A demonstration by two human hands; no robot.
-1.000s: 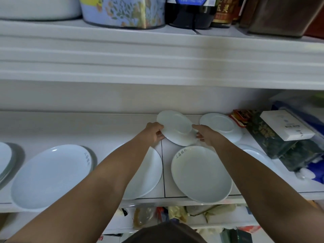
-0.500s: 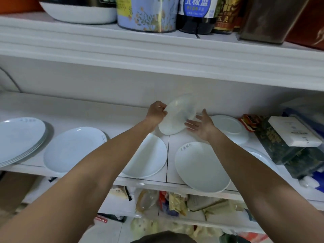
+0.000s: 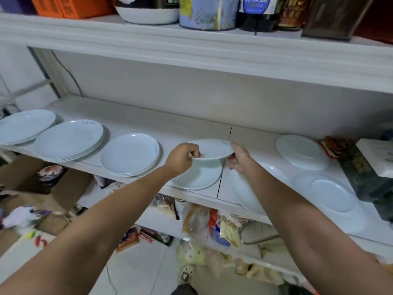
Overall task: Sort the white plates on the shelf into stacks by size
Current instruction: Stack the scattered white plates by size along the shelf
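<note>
A small white plate (image 3: 212, 149) hangs level over the shelf (image 3: 148, 124), held on both sides. My left hand (image 3: 182, 157) pinches its left rim and my right hand (image 3: 239, 156) grips its right rim. Directly under it lies a white plate (image 3: 197, 177) on the shelf. To the left stand three stacks: a mid-size stack (image 3: 129, 154), a larger stack (image 3: 69, 139) and another large stack (image 3: 23, 125) at the far left. To the right lie a large plate (image 3: 244, 188) partly hidden by my right arm, a small plate (image 3: 299, 151) and another small plate (image 3: 331, 194).
Dark boxes and a white box (image 3: 374, 158) crowd the shelf's right end. The upper shelf (image 3: 191, 37) carries tins, bottles and a bowl close overhead. Bags and packets (image 3: 212, 226) fill the lower shelf; cartons sit on the floor at left.
The small plate came up off the back of the shelf, tilted, then swung left and down to level above the plate at the middle. The view shifted left, showing more stacks.
</note>
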